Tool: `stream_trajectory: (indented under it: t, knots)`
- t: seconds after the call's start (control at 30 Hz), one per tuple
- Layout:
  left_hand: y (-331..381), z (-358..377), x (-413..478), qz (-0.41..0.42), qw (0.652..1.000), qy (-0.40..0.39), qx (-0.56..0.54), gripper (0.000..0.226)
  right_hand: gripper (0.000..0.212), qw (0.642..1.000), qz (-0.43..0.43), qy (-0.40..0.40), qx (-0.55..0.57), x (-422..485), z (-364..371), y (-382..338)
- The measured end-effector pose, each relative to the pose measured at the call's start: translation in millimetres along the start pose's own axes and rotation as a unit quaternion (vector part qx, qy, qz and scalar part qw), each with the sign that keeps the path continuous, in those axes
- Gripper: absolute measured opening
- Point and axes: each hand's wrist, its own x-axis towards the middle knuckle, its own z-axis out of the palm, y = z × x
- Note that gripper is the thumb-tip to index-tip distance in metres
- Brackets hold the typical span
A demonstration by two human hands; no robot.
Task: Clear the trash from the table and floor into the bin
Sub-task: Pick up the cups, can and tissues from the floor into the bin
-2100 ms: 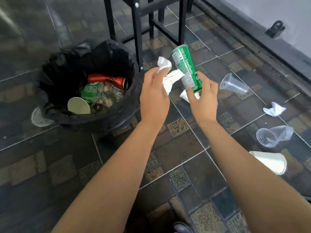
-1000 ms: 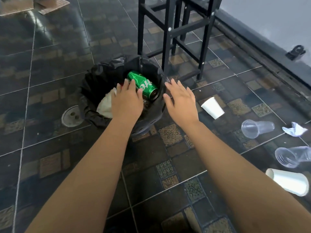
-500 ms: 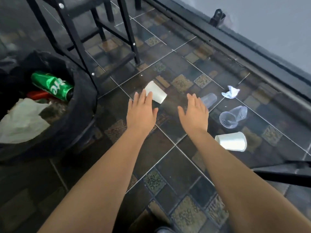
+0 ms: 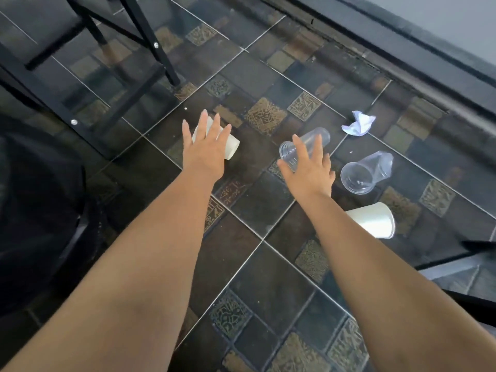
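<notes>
Now on floor pickup: left hand [image 4: 205, 151] spread over white paper cup [image 4: 233, 146], right hand [image 4: 308, 167] spread over clear plastic cup [image 4: 320, 135]; next, close both grips.

Partly covered cups, cropped bin

The left hand [image 4: 205, 151] hides most of a white cup [image 4: 232, 147]; the black bin [image 4: 40, 210] runs off at 9 o'clock.

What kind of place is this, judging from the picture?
Probably a cafe or patio floor: dark patterned tiles, black metal furniture legs, and disposable cups, a white paper cup among them, scattered about.
</notes>
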Motion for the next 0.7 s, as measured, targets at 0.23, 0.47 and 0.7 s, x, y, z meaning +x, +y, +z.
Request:
stream_trajectory:
  t: [0.23,0.47,0.7]
  knots:
    - [-3.8,-0.4,2.7,-0.037,0.999,0.023,-0.004,0.089,0.044,0.996,0.022,0.038,0.078,10.2,6.0,-7.3]
    - [-16.1,8.4,-6.1,-0.048,0.999,0.007,-0.024,0.088,0.041,0.995,0.018,0.044,0.087,6.0,10.5,-16.0]
    - [-27.9,18.1,-41.5,-0.183,0.958,0.076,-0.209,0.07,0.061,0.991,-0.013,0.046,0.124,-19.1,12.8,-24.3]
